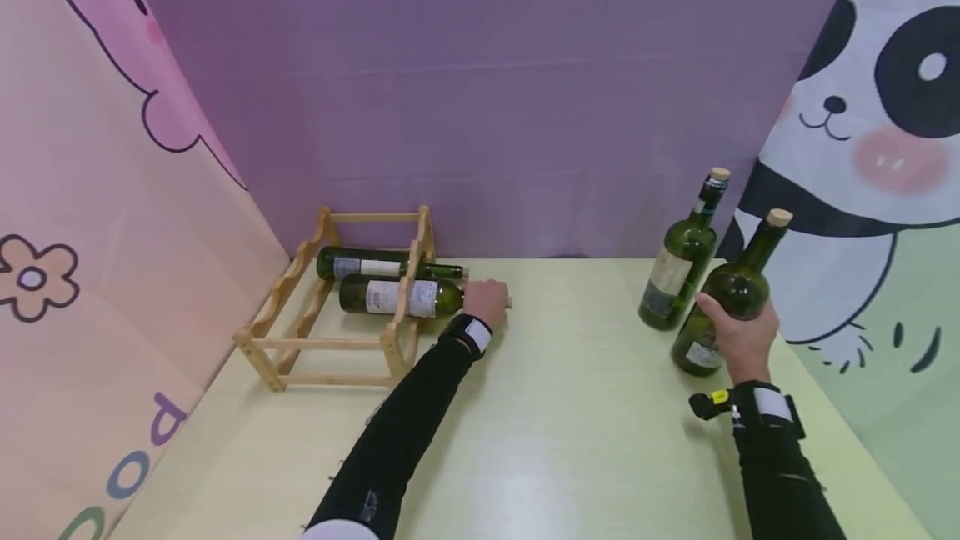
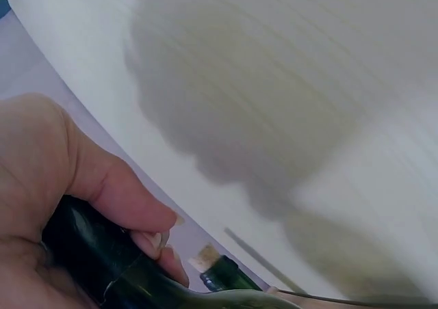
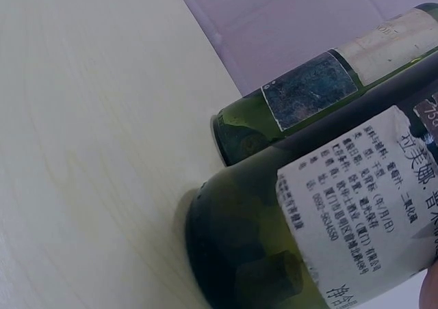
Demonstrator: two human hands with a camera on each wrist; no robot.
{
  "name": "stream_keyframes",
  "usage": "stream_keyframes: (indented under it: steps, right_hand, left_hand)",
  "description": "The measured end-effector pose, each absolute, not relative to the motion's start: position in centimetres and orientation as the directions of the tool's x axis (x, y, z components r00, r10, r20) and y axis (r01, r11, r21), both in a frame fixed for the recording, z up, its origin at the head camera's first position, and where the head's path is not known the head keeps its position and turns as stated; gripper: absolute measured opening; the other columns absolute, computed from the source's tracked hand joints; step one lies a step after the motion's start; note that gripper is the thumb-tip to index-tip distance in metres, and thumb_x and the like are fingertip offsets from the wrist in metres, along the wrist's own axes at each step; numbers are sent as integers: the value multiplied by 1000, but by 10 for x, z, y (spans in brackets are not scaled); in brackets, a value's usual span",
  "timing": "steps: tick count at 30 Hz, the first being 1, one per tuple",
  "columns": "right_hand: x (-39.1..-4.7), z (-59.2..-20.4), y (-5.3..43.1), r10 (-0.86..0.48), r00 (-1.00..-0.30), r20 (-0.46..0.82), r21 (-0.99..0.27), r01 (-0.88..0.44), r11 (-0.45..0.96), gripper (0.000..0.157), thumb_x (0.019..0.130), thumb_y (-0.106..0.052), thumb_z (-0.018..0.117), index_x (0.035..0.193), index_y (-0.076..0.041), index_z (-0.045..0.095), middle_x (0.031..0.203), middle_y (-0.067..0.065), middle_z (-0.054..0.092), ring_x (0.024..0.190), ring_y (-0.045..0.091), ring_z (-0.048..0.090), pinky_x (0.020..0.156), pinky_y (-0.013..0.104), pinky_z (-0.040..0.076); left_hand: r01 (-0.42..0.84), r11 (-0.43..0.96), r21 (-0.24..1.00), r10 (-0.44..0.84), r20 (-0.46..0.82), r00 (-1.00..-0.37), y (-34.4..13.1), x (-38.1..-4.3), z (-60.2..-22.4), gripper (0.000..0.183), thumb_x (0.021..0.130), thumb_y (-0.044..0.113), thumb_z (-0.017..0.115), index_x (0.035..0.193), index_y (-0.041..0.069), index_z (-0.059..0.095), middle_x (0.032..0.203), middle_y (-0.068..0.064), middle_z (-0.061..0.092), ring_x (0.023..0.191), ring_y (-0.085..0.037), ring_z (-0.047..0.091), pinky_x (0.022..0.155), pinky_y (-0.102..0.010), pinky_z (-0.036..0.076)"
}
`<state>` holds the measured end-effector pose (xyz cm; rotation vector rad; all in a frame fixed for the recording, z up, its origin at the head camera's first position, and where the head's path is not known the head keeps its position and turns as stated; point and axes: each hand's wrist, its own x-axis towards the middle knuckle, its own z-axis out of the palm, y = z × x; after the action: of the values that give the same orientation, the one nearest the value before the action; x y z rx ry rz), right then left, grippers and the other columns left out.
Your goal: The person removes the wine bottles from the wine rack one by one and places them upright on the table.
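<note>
My left hand (image 1: pixel 486 302) grips the neck of a green wine bottle (image 1: pixel 382 296) that lies on its side across the wooden rack (image 1: pixel 322 344). In the left wrist view the fingers and thumb curl round the dark neck (image 2: pixel 102 254). A second wine bottle (image 1: pixel 367 264) lies behind it in the rack, its cork (image 2: pixel 205 257) showing beyond my fingertips. On the right, my right hand (image 1: pixel 744 340) holds a corked green wine bottle (image 1: pixel 738 290) by its body. Its white label (image 3: pixel 363 213) faces the right wrist camera. Close behind it stands another corked bottle (image 1: pixel 678 261).
The pale wooden table (image 1: pixel 570 407) runs up to a purple backdrop (image 1: pixel 525 107). A pink printed panel (image 1: pixel 112 215) borders the left side near the rack, and a panda-printed panel (image 1: pixel 862 273) borders the right.
</note>
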<state>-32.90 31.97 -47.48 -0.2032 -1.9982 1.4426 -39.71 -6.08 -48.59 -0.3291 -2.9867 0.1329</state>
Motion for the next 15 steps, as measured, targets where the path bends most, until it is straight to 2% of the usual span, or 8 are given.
stream_keyframes:
  steps: [6,15]
  right_hand:
    - [-328,-476,320,481,-773,415,-891,-238,386,68,82,-20,84,143,-23,55,123,-21,58,111,-4,54,102,21,45]
    - [-328,-473,319,468,-786,403,-894,-230,384,68,84,-23,83,145,-25,52,133,-11,60,115,-2,53,106,26,46]
  left_hand:
    - [226,972,-62,232,114,-966,-50,-392,-481,12,89,26,76,95,16,77,94,-2,78,83,-20,73,70,-44,57]
    - [248,968,-37,250,123,-960,-33,-389,-470,13,91,28,75,98,18,78,95,0,78,84,-21,73,69,-44,58]
